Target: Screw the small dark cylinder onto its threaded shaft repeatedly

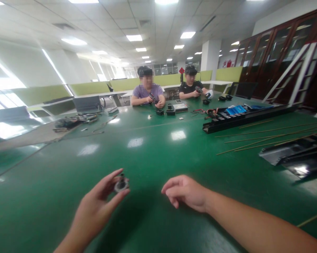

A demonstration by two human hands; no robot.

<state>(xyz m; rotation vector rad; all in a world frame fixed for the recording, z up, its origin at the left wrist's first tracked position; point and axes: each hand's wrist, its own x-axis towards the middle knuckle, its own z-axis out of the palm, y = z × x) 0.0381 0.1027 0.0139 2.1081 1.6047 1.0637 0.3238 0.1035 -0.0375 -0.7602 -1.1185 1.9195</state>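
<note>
My left hand (pixel 100 200) is raised over the green tabletop (pixel 137 158). Its thumb and fingers grip a small round part (pixel 121 185), grey around the edge and dark in the middle, with a dark piece sticking up from it; blur hides its exact kind. To the right, apart from that part, my right hand (pixel 186 193) hovers over the table. Its fingers are curled in, with the thumb close against the index finger, and no object shows in them.
Across the table sit two people, one in a purple shirt (pixel 158 90) and one in a black shirt (pixel 187 89), both holding tools. Small black boxes (pixel 170 111) stand before them. Long black channels (pixel 243 117) and thin rods (pixel 250 140) lie at right, tools (pixel 79 119) at left.
</note>
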